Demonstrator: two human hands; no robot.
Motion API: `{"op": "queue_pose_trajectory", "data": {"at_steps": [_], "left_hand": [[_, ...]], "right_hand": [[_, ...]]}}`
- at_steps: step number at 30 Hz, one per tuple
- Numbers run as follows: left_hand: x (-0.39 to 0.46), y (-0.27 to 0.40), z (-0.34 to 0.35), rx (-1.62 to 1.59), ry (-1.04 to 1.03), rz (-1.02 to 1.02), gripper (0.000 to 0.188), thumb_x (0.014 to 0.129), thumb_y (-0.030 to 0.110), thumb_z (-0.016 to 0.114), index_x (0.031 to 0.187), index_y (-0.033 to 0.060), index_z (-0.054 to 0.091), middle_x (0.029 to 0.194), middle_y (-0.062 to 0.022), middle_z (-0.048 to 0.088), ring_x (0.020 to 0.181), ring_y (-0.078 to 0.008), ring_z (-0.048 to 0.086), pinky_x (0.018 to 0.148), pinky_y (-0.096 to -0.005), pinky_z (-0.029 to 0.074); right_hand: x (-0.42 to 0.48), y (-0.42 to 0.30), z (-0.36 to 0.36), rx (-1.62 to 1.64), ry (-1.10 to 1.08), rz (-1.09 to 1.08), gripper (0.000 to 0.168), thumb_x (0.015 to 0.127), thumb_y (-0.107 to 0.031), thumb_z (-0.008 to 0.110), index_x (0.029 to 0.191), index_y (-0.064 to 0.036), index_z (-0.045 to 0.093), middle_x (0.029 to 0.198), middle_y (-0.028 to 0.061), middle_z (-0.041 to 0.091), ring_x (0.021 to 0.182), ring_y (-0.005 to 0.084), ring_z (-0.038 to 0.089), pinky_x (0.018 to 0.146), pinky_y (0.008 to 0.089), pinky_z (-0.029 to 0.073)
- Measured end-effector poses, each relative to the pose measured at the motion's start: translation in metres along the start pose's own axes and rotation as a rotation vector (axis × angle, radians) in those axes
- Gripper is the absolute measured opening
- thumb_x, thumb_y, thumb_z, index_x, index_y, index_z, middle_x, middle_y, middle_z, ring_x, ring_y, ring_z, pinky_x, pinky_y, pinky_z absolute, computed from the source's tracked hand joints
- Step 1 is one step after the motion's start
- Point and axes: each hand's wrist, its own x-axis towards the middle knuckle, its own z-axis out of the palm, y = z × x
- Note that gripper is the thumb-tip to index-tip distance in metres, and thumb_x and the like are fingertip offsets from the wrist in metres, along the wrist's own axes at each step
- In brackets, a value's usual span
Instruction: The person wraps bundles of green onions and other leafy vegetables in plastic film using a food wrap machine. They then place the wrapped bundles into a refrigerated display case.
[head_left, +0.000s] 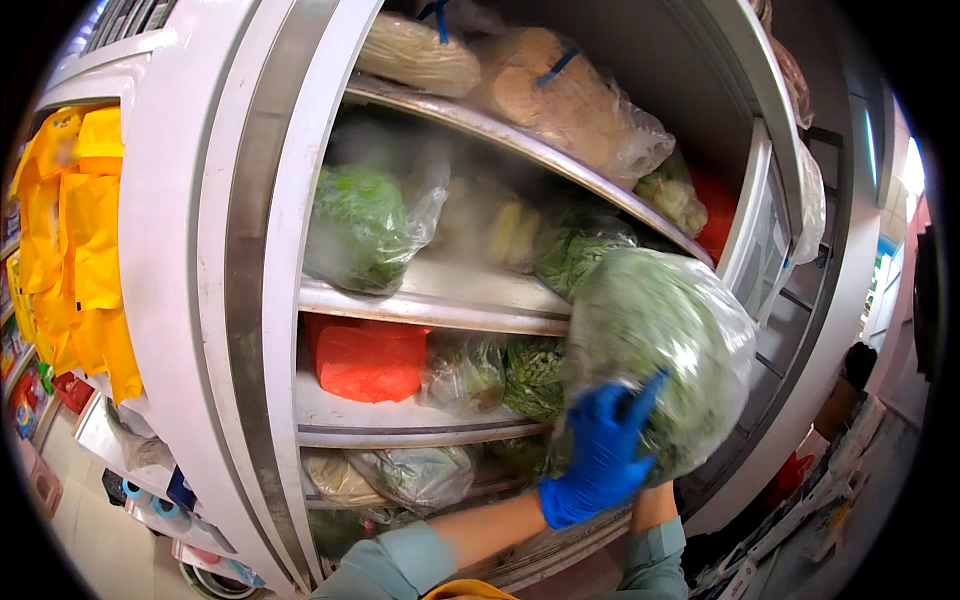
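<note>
In front of the shelves is a large clear plastic bag of leafy greens (660, 337), blurred by motion. My left hand (604, 450), in a blue glove, holds the bag's near left side with its fingers spread over the plastic. The bag covers my right hand; only the right forearm (655, 505) and its sleeve show below it. Behind the large bag, a smaller bag of greens (574, 259) lies on the middle shelf (450, 289). Another bag of greens (360, 225) is at that shelf's left end.
The upper shelf holds a large wrapped beige bundle (540, 90). On the lower shelf are a red plastic bag (367, 360) and bagged vegetables (469, 375). A white frame post (285, 247) bounds the left; a glass door (757, 247) is at right. Yellow packets (86, 225) hang farther left.
</note>
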Motion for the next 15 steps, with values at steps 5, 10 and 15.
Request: {"op": "queue_pose_trajectory", "data": {"at_steps": [5, 10, 15], "left_hand": [[0.089, -0.05, -0.074, -0.45, 0.302, -0.315, 0.073, 0.075, 0.018, 0.073, 0.133, 0.0013, 0.032, 0.125, -0.0176, 0.041, 0.112, -0.0252, 0.044, 0.098, -0.0384, 0.036], [0.157, -0.144, -0.159, 0.119, 0.396, -0.112, 0.058, 0.089, 0.02, 0.054, 0.137, 0.0012, 0.028, 0.126, -0.0263, 0.044, 0.114, -0.0343, 0.046, 0.096, -0.0415, 0.037], [0.093, -0.109, -0.086, 0.89, -0.04, 0.052, 0.072, 0.08, 0.041, 0.062, 0.14, 0.0159, 0.031, 0.14, -0.0111, 0.033, 0.129, -0.0354, 0.03, 0.096, -0.0699, 0.012]], "right_hand": [[0.042, -0.012, 0.094, 0.188, -0.315, 0.23, 0.056, 0.093, -0.039, 0.043, 0.139, -0.011, 0.029, 0.138, 0.0122, 0.038, 0.118, 0.0293, 0.044, 0.097, 0.0469, 0.038], [0.058, 0.055, 0.247, -0.303, -0.393, 0.267, 0.056, 0.087, -0.043, 0.052, 0.132, -0.012, 0.042, 0.126, 0.0146, 0.048, 0.111, 0.027, 0.049, 0.092, 0.0487, 0.041], [0.153, 0.131, 0.254, -0.433, -0.609, 0.459, 0.075, 0.083, -0.049, 0.056, 0.143, -0.018, 0.023, 0.15, 0.0106, 0.009, 0.135, 0.0339, 0.018, 0.101, 0.0529, 0.027]]}}
